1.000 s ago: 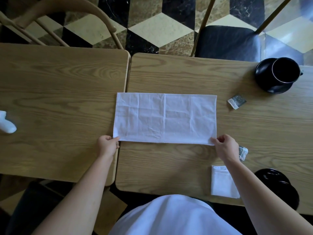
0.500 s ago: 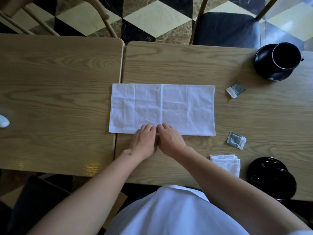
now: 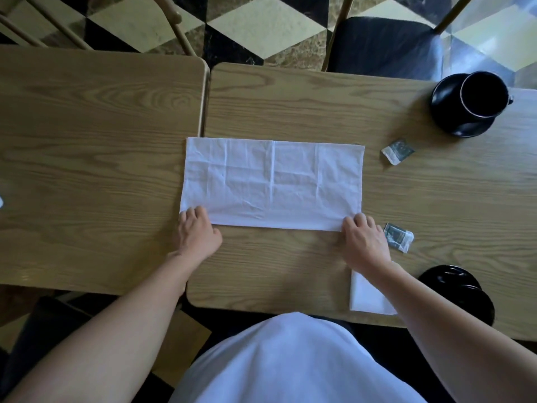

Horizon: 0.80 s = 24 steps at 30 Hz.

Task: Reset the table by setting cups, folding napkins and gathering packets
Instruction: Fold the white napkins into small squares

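A white napkin [image 3: 273, 181], folded into a long rectangle, lies flat across the seam between two wooden tables. My left hand [image 3: 197, 234] presses its near left corner with the fingers lying on the cloth. My right hand [image 3: 363, 239] presses the near right corner the same way. A black cup [image 3: 483, 94] stands on a black saucer [image 3: 444, 114] at the far right. One small packet [image 3: 398, 151] lies right of the napkin, and a second packet [image 3: 399, 237] lies beside my right hand. A small folded napkin [image 3: 366, 298] sits at the near edge, partly under my right forearm.
More black crockery [image 3: 456, 289] sits at the near right edge. The left table [image 3: 87, 141] holds a white object [image 3: 1, 202] at the frame's left border. A black-seated chair [image 3: 383, 45] and a wooden chair [image 3: 171, 21] stand beyond the tables.
Both hands went from the napkin's near corners to the middle of its near edge, then slid outward along that edge to the corners again.
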Each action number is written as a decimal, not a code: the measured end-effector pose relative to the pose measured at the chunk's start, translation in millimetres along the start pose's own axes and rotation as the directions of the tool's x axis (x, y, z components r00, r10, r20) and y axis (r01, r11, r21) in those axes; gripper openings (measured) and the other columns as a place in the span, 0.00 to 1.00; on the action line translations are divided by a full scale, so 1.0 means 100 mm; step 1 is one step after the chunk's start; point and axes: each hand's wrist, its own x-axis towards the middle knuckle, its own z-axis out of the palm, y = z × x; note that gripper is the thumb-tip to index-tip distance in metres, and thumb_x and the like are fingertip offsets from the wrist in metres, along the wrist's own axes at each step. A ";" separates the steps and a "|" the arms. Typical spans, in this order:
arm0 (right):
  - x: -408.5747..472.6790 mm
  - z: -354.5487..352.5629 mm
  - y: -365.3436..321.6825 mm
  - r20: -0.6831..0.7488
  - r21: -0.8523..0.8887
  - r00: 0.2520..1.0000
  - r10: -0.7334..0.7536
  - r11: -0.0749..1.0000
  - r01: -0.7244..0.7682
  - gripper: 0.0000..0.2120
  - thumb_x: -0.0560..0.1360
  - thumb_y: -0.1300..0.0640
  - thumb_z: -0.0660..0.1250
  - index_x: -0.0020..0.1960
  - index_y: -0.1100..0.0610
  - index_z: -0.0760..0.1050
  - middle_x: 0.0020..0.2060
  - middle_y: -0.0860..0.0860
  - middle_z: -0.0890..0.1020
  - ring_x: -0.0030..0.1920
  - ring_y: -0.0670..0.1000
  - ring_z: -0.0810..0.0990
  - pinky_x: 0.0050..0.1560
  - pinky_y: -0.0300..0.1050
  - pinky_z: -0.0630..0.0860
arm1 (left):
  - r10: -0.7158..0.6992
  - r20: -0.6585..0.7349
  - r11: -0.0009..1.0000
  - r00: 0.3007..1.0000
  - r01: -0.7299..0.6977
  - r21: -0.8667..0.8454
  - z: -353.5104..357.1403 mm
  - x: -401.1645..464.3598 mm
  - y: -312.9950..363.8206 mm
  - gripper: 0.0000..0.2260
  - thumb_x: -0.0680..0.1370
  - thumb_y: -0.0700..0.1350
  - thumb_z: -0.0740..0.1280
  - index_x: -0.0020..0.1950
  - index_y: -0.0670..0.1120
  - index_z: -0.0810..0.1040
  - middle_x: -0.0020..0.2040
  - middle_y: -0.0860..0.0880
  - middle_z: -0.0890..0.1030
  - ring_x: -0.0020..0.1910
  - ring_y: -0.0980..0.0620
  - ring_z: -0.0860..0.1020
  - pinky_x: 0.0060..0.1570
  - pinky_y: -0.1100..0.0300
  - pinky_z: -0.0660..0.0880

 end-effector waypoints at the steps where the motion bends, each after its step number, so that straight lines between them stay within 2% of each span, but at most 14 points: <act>1: -0.01 0.00 0.04 -0.002 -0.007 1.000 -0.001 1.000 0.001 0.11 0.68 0.62 0.63 0.50 0.55 0.71 0.50 0.55 0.74 0.55 0.59 0.73 0.52 0.51 0.69 | -0.017 0.011 1.000 1.000 0.017 -0.003 -0.01 0.00 0.02 0.16 0.74 0.44 0.62 0.60 0.40 0.68 0.64 0.39 0.71 0.65 0.39 0.67 0.64 0.47 0.66; 6: 0.05 -0.08 0.01 0.072 -0.003 0.997 0.021 1.000 -0.021 0.11 0.71 0.61 0.61 0.52 0.56 0.72 0.53 0.55 0.74 0.56 0.60 0.73 0.54 0.52 0.70 | -0.123 0.074 0.990 0.990 0.128 -0.064 -0.08 0.04 0.12 0.21 0.75 0.46 0.63 0.64 0.37 0.68 0.67 0.37 0.70 0.67 0.38 0.66 0.67 0.48 0.65; 8: 0.19 -0.25 0.00 0.174 0.019 0.984 0.026 0.999 -0.029 0.10 0.73 0.58 0.60 0.53 0.57 0.75 0.52 0.56 0.77 0.54 0.61 0.76 0.50 0.52 0.72 | -0.225 0.096 0.941 0.970 0.242 -0.238 -0.10 0.02 0.21 0.17 0.75 0.46 0.64 0.59 0.37 0.71 0.62 0.37 0.73 0.64 0.37 0.70 0.64 0.48 0.70; 9: 0.30 -0.36 0.01 0.207 0.047 0.978 0.034 0.998 -0.045 0.10 0.74 0.57 0.59 0.51 0.56 0.75 0.51 0.57 0.79 0.51 0.61 0.78 0.46 0.50 0.73 | -0.283 0.095 0.878 0.954 0.297 -0.376 -0.13 -0.04 0.30 0.12 0.74 0.45 0.64 0.53 0.39 0.73 0.57 0.39 0.77 0.59 0.37 0.75 0.57 0.48 0.74; 11: 0.51 -0.62 0.00 0.160 0.130 0.985 0.059 0.988 -0.080 0.06 0.73 0.57 0.58 0.46 0.54 0.74 0.47 0.57 0.81 0.42 0.60 0.77 0.38 0.47 0.70 | -0.344 0.115 0.720 0.932 0.341 -0.605 -0.12 -0.22 0.55 0.04 0.73 0.45 0.63 0.43 0.45 0.71 0.44 0.45 0.78 0.47 0.40 0.79 0.42 0.51 0.75; 12: 0.63 -0.75 -0.02 0.094 0.168 0.994 0.055 0.983 -0.070 0.05 0.73 0.58 0.59 0.45 0.54 0.73 0.46 0.56 0.81 0.40 0.60 0.76 0.37 0.47 0.69 | -0.338 0.134 0.655 0.932 0.335 -0.677 -0.11 -0.31 0.71 0.04 0.72 0.45 0.63 0.41 0.47 0.70 0.41 0.48 0.77 0.43 0.42 0.78 0.40 0.53 0.74; 14: 0.87 -0.93 -0.10 -0.011 0.231 1.000 0.003 0.973 -0.001 0.07 0.74 0.58 0.60 0.49 0.55 0.75 0.50 0.54 0.80 0.47 0.60 0.78 0.40 0.48 0.71 | -0.302 0.209 0.529 0.930 0.345 -0.775 -0.07 -0.46 1.04 0.04 0.73 0.44 0.65 0.41 0.47 0.71 0.38 0.49 0.76 0.41 0.44 0.77 0.39 0.55 0.73; 15: 0.99 -1.00 -0.15 -0.043 0.258 0.999 -0.026 0.965 0.037 0.09 0.75 0.59 0.62 0.53 0.55 0.76 0.54 0.54 0.79 0.53 0.60 0.78 0.44 0.49 0.73 | -0.314 0.272 0.421 0.910 0.390 -0.819 -0.04 -0.49 1.16 0.03 0.74 0.42 0.66 0.42 0.45 0.73 0.38 0.49 0.76 0.40 0.45 0.76 0.36 0.59 0.73; 16: 1.11 -1.06 -0.19 -0.073 0.273 0.996 -0.048 0.960 0.066 0.11 0.75 0.59 0.63 0.57 0.56 0.76 0.57 0.54 0.78 0.59 0.60 0.76 0.47 0.50 0.73 | -0.337 0.399 0.245 0.853 0.488 -0.838 -0.02 -0.47 1.26 0.02 0.75 0.41 0.66 0.44 0.43 0.74 0.38 0.47 0.75 0.40 0.46 0.75 0.31 0.61 0.72; 17: 1.23 -1.11 -0.23 -0.097 0.264 0.993 -0.064 0.960 0.088 0.14 0.75 0.59 0.64 0.61 0.56 0.75 0.60 0.54 0.77 0.63 0.59 0.73 0.52 0.52 0.73 | -0.301 0.598 -0.004 0.742 0.627 -0.779 -0.04 -0.46 1.36 0.04 0.76 0.41 0.66 0.46 0.41 0.74 0.39 0.44 0.75 0.39 0.45 0.74 0.27 0.62 0.73; 18: 1.34 -1.15 -0.28 -0.106 0.229 0.991 -0.080 0.968 0.103 0.17 0.75 0.59 0.65 0.63 0.56 0.74 0.62 0.54 0.76 0.65 0.59 0.71 0.55 0.53 0.72 | -0.155 0.781 -0.239 0.605 0.744 -0.624 -0.06 -0.48 1.44 0.08 0.77 0.43 0.67 0.45 0.39 0.73 0.40 0.41 0.75 0.40 0.43 0.75 0.26 0.60 0.75; 19: 1.43 -1.18 -0.32 -0.095 0.180 0.991 -0.095 0.977 0.111 0.18 0.75 0.58 0.66 0.65 0.56 0.73 0.63 0.55 0.75 0.66 0.59 0.70 0.58 0.54 0.71 | 0.001 0.858 -0.382 0.514 0.793 -0.474 -0.06 -0.53 1.52 0.11 0.78 0.44 0.68 0.46 0.37 0.72 0.44 0.38 0.76 0.45 0.41 0.77 0.31 0.54 0.79; 21: 1.58 -1.21 -0.37 -0.047 0.098 0.994 -0.094 0.990 0.099 0.20 0.75 0.57 0.68 0.66 0.56 0.71 0.63 0.56 0.74 0.66 0.60 0.70 0.61 0.55 0.69 | 0.147 0.866 -0.475 0.478 0.802 -0.362 0.03 -0.62 1.70 0.17 0.78 0.45 0.70 0.55 0.34 0.70 0.55 0.34 0.74 0.61 0.37 0.75 0.49 0.49 0.78; 24: 1.68 -1.23 -0.39 0.030 0.017 0.999 -0.012 1.000 0.012 0.16 0.74 0.52 0.67 0.58 0.55 0.69 0.58 0.57 0.80 0.62 0.60 0.76 0.62 0.55 0.67 | 0.132 0.865 -0.527 0.484 0.773 -0.352 0.16 -0.70 2.02 0.22 0.79 0.47 0.67 0.63 0.33 0.64 0.62 0.31 0.72 0.64 0.34 0.73 0.57 0.44 0.75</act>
